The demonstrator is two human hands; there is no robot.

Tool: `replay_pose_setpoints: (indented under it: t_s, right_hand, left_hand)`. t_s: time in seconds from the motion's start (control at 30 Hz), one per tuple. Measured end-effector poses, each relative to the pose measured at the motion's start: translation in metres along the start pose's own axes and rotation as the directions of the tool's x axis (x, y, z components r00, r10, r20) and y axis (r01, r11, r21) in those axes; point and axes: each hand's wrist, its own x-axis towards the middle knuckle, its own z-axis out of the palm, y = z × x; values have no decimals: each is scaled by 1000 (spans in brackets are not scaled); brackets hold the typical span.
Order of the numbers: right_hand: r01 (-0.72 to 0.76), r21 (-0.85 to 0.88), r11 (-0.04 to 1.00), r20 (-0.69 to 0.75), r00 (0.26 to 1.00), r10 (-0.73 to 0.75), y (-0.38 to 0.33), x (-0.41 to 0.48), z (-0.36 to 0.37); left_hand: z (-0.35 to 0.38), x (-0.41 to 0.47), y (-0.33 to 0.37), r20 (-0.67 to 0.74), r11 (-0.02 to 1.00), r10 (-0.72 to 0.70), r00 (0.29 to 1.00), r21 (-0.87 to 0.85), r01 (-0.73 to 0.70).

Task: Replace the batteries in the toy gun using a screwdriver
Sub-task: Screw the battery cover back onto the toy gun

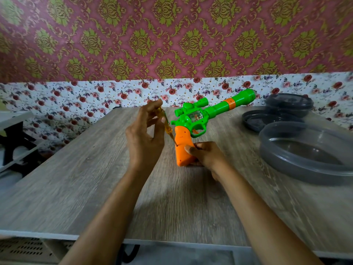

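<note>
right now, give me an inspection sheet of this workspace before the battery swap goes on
surface: wood-grain table
job's things: green toy gun with orange grip; yellow screwdriver, tip at the grip; no batteries seen
clutter: grey round containers, right side
grippers: left hand holds screwdriver; right hand grips toy gun's grip
cables: possible dark loop under front edge, unclear
surroundings: patterned wallpaper; white shelf at left

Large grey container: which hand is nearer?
Right. The right hand grips the toy gun left of the large grey container; the left hand, holding the screwdriver, is beyond the gun, farther left.
</note>
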Motion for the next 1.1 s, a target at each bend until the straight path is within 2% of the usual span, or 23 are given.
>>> replay_pose_setpoints:
  t_s: [0.17,0.43,0.67,0.87,1.1]
  right_hand:
    - [-4,-19,1000,0,1000,4,1,1,0]
    - [-4,26,1000,-3,1000,4,1,1,1]
    - [-2,29,1000,-4,1000,2,1,0,0]
    - [-11,13,1000,-14,1000,11,1,2,2]
    - [-4,26,1000,3,1000,4,0,-1,0]
  left_hand:
    - [-1,0,4,-3,997,65,998,29,-65]
    - [1,1,3,-19,1000,-27,999,-17,26]
    - [0,0,4,-1,1000,-26,1000,-9,26]
    - [0,1,3,-45,999,-43,998,-7,42]
    - [-1,-1,5,25,997,-50,998,-50,51]
